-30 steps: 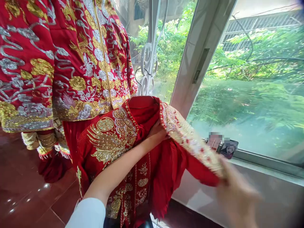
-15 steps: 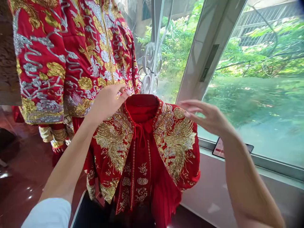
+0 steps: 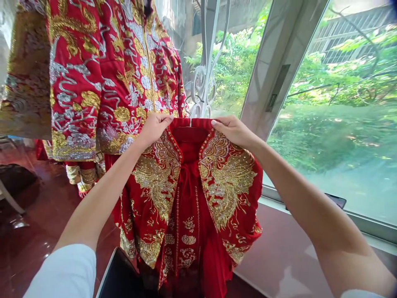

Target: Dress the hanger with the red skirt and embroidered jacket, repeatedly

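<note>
A red jacket (image 3: 229,182) with gold and silver beaded embroidery hangs on a hanger (image 3: 190,120) whose metal hook rises above the neckline. My left hand (image 3: 156,129) pinches the left side of its collar between thumb and fingers. On the other side of the neck, my right hand (image 3: 231,129) grips the collar the same way. The collar is stretched between both hands. Beneath the open jacket front shows a red inner garment (image 3: 187,223) with a tied bow and beaded panels.
A larger red embroidered jacket (image 3: 124,74) hangs at the left, with a gold garment (image 3: 27,70) behind it. Windows (image 3: 319,136) with a white scroll grille (image 3: 200,78) stand beyond. A phone (image 3: 336,201) lies on the sill. A dark-topped object (image 3: 120,277) stands below.
Both hands have closed on the jacket's collar; the right hand came in leftward from beside the shoulder. The collar's back edge is now lifted, and the view has shifted slightly left.
</note>
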Motion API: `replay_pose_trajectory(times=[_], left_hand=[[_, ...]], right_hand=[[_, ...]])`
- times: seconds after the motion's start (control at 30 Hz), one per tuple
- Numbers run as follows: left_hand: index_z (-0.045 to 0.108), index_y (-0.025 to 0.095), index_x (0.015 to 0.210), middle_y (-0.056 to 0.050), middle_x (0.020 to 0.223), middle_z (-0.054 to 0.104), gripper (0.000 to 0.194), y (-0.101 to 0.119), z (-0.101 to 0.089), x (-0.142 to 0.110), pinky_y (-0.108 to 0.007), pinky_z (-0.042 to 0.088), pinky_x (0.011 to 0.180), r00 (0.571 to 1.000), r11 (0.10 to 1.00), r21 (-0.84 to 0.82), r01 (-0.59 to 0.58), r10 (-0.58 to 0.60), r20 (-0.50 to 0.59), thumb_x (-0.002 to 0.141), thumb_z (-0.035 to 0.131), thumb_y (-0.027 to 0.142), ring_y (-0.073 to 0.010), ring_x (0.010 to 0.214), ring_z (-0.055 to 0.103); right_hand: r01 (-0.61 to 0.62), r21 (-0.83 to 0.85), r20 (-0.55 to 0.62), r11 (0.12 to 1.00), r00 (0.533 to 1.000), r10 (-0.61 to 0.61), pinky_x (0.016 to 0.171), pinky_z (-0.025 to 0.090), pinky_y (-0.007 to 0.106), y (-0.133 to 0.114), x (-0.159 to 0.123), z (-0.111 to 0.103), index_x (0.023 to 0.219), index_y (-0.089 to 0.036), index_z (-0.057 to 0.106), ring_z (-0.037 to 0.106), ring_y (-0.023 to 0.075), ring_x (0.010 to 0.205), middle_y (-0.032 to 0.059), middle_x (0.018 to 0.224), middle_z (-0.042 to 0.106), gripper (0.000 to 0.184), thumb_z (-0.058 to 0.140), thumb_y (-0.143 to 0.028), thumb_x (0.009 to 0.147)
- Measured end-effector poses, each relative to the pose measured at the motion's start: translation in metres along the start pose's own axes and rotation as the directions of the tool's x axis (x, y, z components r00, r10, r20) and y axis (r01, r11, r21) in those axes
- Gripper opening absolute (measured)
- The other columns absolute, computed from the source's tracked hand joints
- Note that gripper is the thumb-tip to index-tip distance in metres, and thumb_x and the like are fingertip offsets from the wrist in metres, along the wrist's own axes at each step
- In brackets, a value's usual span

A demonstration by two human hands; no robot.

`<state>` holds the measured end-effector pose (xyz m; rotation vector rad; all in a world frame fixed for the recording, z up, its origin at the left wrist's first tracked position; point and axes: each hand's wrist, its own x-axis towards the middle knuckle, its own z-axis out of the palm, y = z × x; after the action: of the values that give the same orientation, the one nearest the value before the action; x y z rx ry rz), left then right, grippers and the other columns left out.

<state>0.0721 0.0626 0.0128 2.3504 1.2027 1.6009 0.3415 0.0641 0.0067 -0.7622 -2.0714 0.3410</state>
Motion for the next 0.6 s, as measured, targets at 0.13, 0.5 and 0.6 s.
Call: replay_pose_trajectory(times=[0.13, 0.5, 0.6], left_hand=[[0.062, 0.019, 0.07, -0.002, 0.066, 0.056, 0.041, -0.027, -0.036, -0.021, -0.03, 0.047, 0.068, 0.935, 0.988, 0.15, 0.028, -0.079, 0.345, 0.073, 0.057, 0.059, -0.0166, 0.07, 0.059], [0.061, 0.016, 0.118, -0.016, 0.11, 0.068, 0.058, -0.046, -0.01, -0.11, -0.048, 0.046, 0.091, 0.969, 0.84, 0.498, 0.217, -0.125, -0.212, 0.078, 0.056, 0.057, -0.034, 0.103, 0.062], [0.042, 0.01, 0.137, -0.022, 0.137, 0.049, 0.069, -0.037, 0.026, -0.139, -0.052, 0.03, 0.109, 0.928, 0.794, 0.577, 0.192, 0.045, -0.369, 0.083, 0.052, 0.052, -0.0361, 0.13, 0.043]], right_hand=[[-0.17, 0.162, 0.283, 0.972, 0.952, 0.119, 0.08, 0.052, 0.033, 0.031, -0.035, -0.032, 0.113, -0.018, 0.066, 0.063, 0.0176, 0.089, 0.0054, 0.099, 0.069, 0.048, 0.067, -0.049, 0.076], [-0.362, -0.174, -0.55, 0.916, 0.807, 0.214, 0.088, 0.049, 0.047, 0.043, -0.118, 0.014, 0.116, -0.016, 0.06, 0.062, 0.0273, 0.096, 0.0108, 0.106, 0.066, 0.056, 0.07, -0.045, 0.069], [-0.356, -0.279, -0.77, 0.892, 0.638, 0.015, 0.103, 0.038, 0.049, 0.035, -0.146, 0.05, 0.133, -0.018, 0.047, 0.05, 0.03, 0.12, 0.0139, 0.13, 0.054, 0.065, 0.064, -0.046, 0.078]])
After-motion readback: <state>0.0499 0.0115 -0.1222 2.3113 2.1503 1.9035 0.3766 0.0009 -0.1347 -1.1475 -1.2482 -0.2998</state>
